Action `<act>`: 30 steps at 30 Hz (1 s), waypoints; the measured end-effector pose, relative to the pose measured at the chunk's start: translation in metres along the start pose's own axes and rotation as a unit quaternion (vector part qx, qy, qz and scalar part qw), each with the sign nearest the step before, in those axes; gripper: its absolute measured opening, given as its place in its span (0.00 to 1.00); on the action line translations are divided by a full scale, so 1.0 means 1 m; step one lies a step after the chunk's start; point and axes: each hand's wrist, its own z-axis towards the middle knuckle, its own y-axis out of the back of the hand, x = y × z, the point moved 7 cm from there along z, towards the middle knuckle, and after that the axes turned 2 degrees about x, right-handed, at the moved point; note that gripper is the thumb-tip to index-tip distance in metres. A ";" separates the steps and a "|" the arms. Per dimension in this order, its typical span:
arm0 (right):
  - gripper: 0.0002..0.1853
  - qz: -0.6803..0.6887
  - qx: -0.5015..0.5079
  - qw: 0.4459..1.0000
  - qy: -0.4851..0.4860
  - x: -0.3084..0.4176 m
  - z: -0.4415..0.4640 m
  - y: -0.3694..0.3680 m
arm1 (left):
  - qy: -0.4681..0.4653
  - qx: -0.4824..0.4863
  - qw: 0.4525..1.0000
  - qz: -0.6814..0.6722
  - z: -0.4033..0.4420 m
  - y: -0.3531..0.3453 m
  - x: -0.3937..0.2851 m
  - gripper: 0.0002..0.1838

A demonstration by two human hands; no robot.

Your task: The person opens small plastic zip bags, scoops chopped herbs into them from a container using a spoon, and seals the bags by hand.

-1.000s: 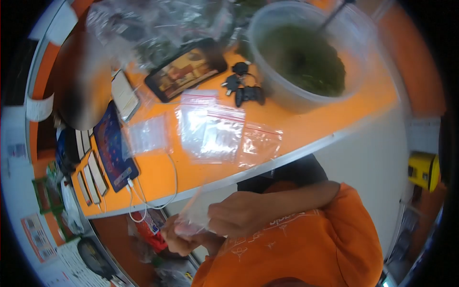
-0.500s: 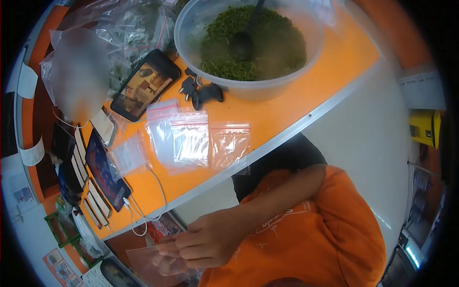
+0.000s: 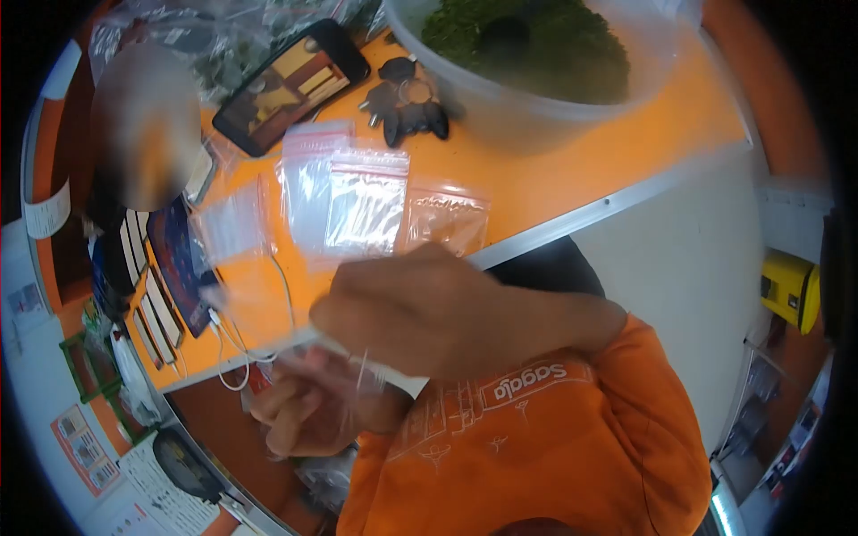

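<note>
My right hand (image 3: 402, 308) is raised in front of the table edge, blurred, with its fingers curled closed at a thin clear plastic bag (image 3: 335, 371). Below it, my left hand (image 3: 308, 411) has its fingers bent around the same bag. The bag's outline is smeared and partly hidden by the right hand. Just beyond the hands lie clear zip bags with red seal strips: a bright stack (image 3: 366, 201), a single bag (image 3: 447, 219) near the edge, and another pile (image 3: 232, 223) to the left.
A large translucent tub (image 3: 536, 98) of chopped green leaves (image 3: 572, 49) stands at the back, a dark scoop inside. Keys (image 3: 380, 100), a black gadget (image 3: 417, 121), a propped phone (image 3: 290, 85), a tablet (image 3: 179, 259) and white cables (image 3: 234, 348) are on the orange table.
My right hand has risen toward the table edge, and my left hand now shows below it with the clear bag. The view has shifted, so the tabletop things sit higher in the picture.
</note>
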 end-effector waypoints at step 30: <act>0.12 -0.060 0.012 0.979 -0.194 0.001 -0.002 0.068 | 0.067 0.139 0.970 -0.188 0.020 -0.102 -0.021 0.20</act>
